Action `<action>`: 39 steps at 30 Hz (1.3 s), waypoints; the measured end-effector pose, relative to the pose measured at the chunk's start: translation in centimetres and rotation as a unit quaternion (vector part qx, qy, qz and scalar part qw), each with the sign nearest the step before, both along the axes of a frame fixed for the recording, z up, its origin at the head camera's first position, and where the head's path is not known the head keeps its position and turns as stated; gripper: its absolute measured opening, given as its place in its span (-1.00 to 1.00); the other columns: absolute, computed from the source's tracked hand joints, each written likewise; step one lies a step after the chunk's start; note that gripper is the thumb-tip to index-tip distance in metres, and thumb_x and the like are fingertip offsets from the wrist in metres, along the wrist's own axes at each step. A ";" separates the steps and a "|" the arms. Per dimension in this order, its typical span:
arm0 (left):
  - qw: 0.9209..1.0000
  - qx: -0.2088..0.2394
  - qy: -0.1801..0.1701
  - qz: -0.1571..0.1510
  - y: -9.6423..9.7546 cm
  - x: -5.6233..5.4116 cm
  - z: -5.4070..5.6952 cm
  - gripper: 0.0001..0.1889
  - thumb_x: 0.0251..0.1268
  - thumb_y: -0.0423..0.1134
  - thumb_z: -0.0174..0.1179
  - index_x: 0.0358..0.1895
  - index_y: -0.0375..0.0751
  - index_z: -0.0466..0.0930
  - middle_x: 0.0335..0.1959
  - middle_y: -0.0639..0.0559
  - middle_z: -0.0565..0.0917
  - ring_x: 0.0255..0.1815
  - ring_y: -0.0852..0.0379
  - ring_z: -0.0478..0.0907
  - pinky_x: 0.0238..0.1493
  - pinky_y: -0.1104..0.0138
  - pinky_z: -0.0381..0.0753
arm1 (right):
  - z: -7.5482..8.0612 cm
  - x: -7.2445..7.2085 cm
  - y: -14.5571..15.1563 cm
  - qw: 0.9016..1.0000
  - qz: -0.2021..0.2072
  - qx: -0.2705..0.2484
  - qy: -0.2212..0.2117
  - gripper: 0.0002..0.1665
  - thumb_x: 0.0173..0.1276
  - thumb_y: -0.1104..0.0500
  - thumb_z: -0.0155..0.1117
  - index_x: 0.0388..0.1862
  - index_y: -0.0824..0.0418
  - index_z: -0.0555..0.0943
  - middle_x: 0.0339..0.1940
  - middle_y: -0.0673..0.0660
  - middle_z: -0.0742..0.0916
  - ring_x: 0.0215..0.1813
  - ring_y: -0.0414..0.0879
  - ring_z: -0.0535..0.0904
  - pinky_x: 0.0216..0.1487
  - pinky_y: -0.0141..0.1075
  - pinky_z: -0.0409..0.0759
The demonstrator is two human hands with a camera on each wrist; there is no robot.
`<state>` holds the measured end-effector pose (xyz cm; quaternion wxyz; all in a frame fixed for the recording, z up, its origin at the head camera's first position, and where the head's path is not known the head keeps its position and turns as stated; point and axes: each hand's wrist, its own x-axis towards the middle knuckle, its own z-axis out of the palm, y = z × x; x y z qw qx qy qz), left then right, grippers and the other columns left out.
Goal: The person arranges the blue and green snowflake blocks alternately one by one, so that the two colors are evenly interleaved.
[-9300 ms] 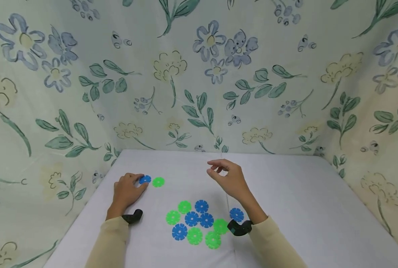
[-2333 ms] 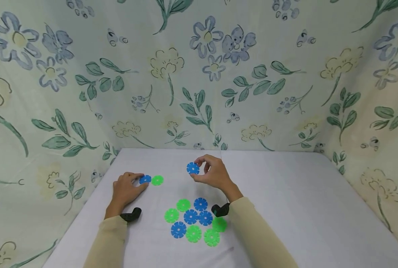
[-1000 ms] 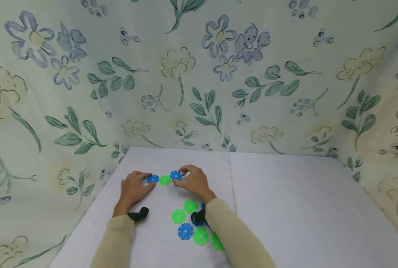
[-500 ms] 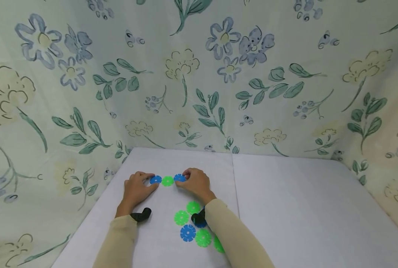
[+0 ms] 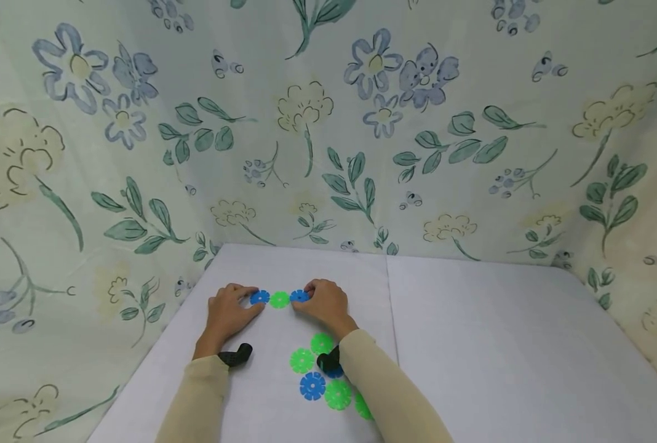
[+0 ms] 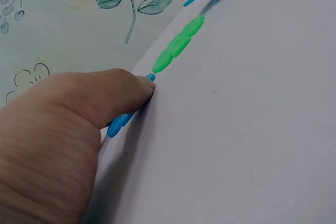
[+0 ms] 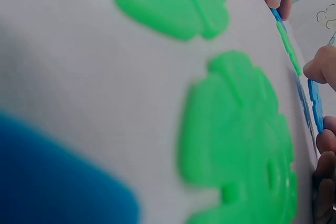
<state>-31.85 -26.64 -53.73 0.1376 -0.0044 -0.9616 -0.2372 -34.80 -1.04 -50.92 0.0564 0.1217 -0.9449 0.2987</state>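
On the white table my left hand [image 5: 231, 314] pinches a blue notched disc [image 5: 259, 297] between thumb and fingers; its edge shows by the thumb in the left wrist view. Just right of it lies a flat green notched disc [image 5: 279, 299]. My right hand [image 5: 327, 306] grips a second blue notched disc [image 5: 299, 296] at the green one's right side. In the right wrist view that blue disc [image 7: 315, 106] stands tilted close above the cloth, with a dark reflection or shadow beside it. Whether it touches the green disc I cannot tell.
Nearer the body lies a loose group of green discs [image 5: 338, 394] and blue discs [image 5: 312, 386], partly hidden under my right forearm and its black wrist camera [image 5: 328, 360]. Floral cloth [image 5: 328, 123] walls stand behind and beside the table.
My right hand has picked up the blue disc from the group's right side, carried it left and lowered it beside the green disc. My left hand keeps its place on its blue disc.
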 end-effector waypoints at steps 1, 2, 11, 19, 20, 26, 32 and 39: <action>1.000 0.000 0.000 0.000 0.0 0.0 0.0 -0.45 0.17 0.24 0.33 0.19 0.10 0.67 0.12 -0.13 0.59 0.12 -0.14 0.47 0.06 -0.08 0.30 | 0.0 0.0 0.0 1.000 0.000 0.002 0.000 -0.50 0.01 -0.33 0.47 -0.26 -0.02 0.70 -0.37 -0.14 0.70 -0.31 -0.22 0.56 -0.23 -0.27 0.53; 1.000 0.000 0.000 0.000 0.0 0.0 0.0 -0.45 0.17 0.24 0.32 0.19 0.10 0.67 0.12 -0.13 0.59 0.12 -0.14 0.47 0.06 -0.08 0.30 | 0.0 0.0 0.1 1.000 0.001 0.003 0.000 -0.50 0.01 -0.33 0.48 -0.25 -0.01 0.71 -0.37 -0.13 0.70 -0.31 -0.22 0.55 -0.23 -0.27 0.53; 1.000 0.002 -0.005 0.002 0.2 0.1 0.3 -0.46 0.17 0.21 0.34 0.19 0.10 0.66 0.13 -0.13 0.59 0.14 -0.14 0.47 0.07 -0.08 0.30 | 0.0 -0.1 0.0 1.000 0.002 0.017 -0.001 -0.50 0.01 -0.31 0.49 -0.22 0.00 0.72 -0.35 -0.12 0.71 -0.29 -0.21 0.56 -0.21 -0.26 0.54; 1.000 0.002 -0.011 0.001 0.2 0.2 0.4 -0.46 0.18 0.20 0.33 0.20 0.10 0.66 0.14 -0.13 0.59 0.15 -0.14 0.46 0.07 -0.07 0.30 | 0.0 -0.1 0.1 1.000 0.008 0.024 -0.001 -0.51 0.02 -0.30 0.51 -0.22 -0.01 0.73 -0.32 -0.12 0.72 -0.27 -0.21 0.58 -0.20 -0.26 0.55; 1.000 0.002 -0.011 0.001 0.2 0.2 0.4 -0.46 0.18 0.20 0.33 0.20 0.10 0.66 0.14 -0.13 0.59 0.15 -0.14 0.46 0.07 -0.07 0.30 | 0.0 -0.1 0.1 1.000 0.009 0.024 -0.001 -0.51 0.02 -0.30 0.50 -0.22 -0.01 0.74 -0.32 -0.12 0.72 -0.27 -0.21 0.58 -0.20 -0.26 0.55; 1.000 0.003 -0.012 0.003 0.2 0.2 0.5 -0.46 0.17 0.20 0.34 0.20 0.10 0.66 0.15 -0.13 0.59 0.16 -0.14 0.46 0.08 -0.08 0.30 | 0.1 -0.3 0.3 0.999 0.018 0.028 -0.008 -0.51 0.04 -0.31 0.51 -0.18 -0.04 0.75 -0.29 -0.13 0.73 -0.24 -0.22 0.59 -0.17 -0.26 0.56; 1.000 -0.001 -0.011 0.004 0.2 0.1 0.4 -0.46 0.18 0.20 0.34 0.20 0.09 0.66 0.15 -0.14 0.59 0.16 -0.15 0.46 0.08 -0.08 0.30 | 0.2 -0.2 0.4 0.999 0.022 0.027 -0.017 -0.49 0.06 -0.31 0.51 -0.11 -0.06 0.77 -0.27 -0.14 0.75 -0.21 -0.22 0.60 -0.14 -0.25 0.55; 1.000 -0.002 -0.009 0.003 0.1 0.1 0.2 -0.46 0.17 0.20 0.34 0.19 0.09 0.66 0.15 -0.14 0.59 0.16 -0.14 0.47 0.09 -0.08 0.30 | 0.4 0.2 0.4 0.999 0.024 0.018 -0.030 -0.48 0.07 -0.28 0.51 -0.06 -0.04 0.76 -0.24 -0.12 0.73 -0.18 -0.19 0.59 -0.10 -0.20 0.55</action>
